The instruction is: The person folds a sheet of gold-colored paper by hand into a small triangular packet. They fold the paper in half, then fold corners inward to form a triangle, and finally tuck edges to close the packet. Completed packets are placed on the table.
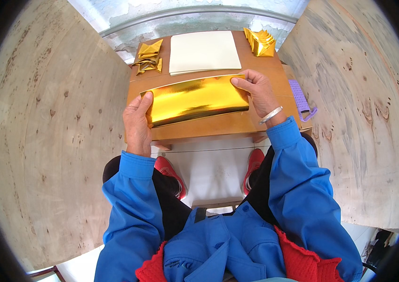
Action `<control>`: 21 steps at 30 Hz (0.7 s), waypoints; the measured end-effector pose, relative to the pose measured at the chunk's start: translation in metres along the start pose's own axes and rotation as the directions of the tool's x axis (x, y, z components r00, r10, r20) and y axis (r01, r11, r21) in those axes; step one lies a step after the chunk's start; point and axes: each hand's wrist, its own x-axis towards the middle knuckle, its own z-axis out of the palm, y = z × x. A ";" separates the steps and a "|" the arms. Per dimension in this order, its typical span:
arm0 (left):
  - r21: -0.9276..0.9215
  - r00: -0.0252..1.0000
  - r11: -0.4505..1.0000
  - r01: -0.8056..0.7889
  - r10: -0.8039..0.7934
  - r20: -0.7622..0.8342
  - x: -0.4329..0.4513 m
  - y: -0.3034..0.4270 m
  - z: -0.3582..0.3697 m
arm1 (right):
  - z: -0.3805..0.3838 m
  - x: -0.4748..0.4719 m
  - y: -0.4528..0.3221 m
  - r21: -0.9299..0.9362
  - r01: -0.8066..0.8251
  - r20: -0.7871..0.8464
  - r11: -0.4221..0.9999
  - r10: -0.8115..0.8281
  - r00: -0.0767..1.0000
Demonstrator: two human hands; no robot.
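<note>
Between my two hands stretches a folded sheet of gold foil paper (196,100), its shiny side facing up and its long edges running across the view. My left hand (138,116) grips its left end, thumb on top. At the opposite end, my right hand (257,90) pinches the upper right corner with the thumb over the foil; a silver bangle circles that wrist. The right end sits slightly higher in the view than the left. Beyond the foil, a stack of cream-white paper sheets (204,51) lies on the small wooden table (185,133).
Folded gold foil pieces (149,56) rest at the table's far left, and a nested stack of them (261,41) is at the far right. A purple strapped item (302,98) lies beside the table's right edge. Plywood panels (62,123) (358,116) rise on both sides.
</note>
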 end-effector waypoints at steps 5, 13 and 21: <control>0.014 0.999 0.999 0.032 -0.031 -0.027 0.002 0.000 -0.002 | -0.001 0.004 0.004 0.000 0.001 0.009 1.000 -0.001 1.000; 0.011 0.998 1.000 0.026 -0.026 -0.048 0.001 -0.003 0.007 | -0.003 0.003 0.005 0.014 0.041 0.017 0.999 -0.042 0.999; -0.060 0.995 0.998 0.035 -0.041 -0.088 0.010 -0.011 0.002 | -0.004 0.005 0.002 -0.049 -0.024 -0.026 0.998 0.023 0.999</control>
